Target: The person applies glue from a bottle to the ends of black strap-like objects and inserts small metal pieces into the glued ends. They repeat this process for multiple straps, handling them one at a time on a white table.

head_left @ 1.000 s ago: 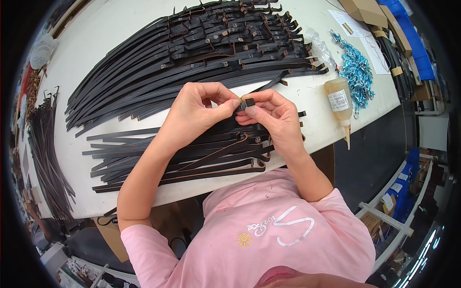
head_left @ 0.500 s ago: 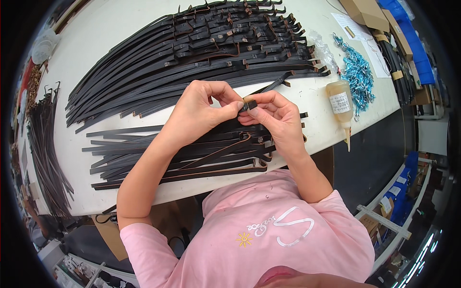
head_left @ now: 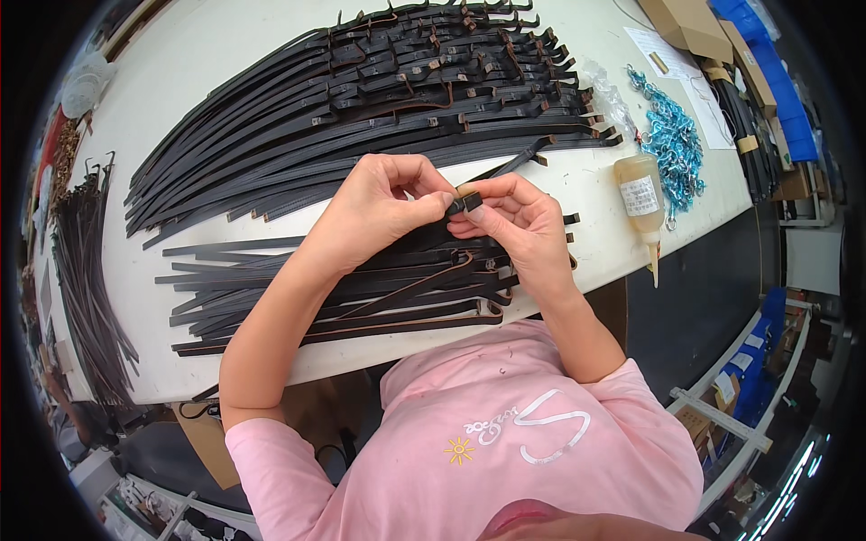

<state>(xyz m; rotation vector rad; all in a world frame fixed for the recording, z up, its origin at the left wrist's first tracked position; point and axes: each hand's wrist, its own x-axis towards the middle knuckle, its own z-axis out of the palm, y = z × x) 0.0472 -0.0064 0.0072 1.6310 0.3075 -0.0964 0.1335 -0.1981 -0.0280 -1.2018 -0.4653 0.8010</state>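
My left hand (head_left: pixel 383 212) and my right hand (head_left: pixel 519 221) meet over the table, fingers closed on a black leather strap (head_left: pixel 465 204). The strap's end is folded into a small loop between my fingertips. My left thumb and forefinger pinch it from the left, my right thumb presses from the right. The rest of that strap is hidden by my hands or blends with those below. Beneath my forearms lies a loose bundle of black straps (head_left: pixel 239 311), some with folded ends at the right.
Beyond my hands spreads a large pile of black straps (head_left: pixel 298 117). More straps (head_left: pixel 86 279) hang over the left edge. On the right, a glue bottle (head_left: pixel 641 198) with a pointed nozzle lies beside blue and silver metal clasps (head_left: pixel 672 135) on the white table (head_left: pixel 577 180).
My hands stay in nearly the same place. My fingers have shifted slightly on the folded strap end.
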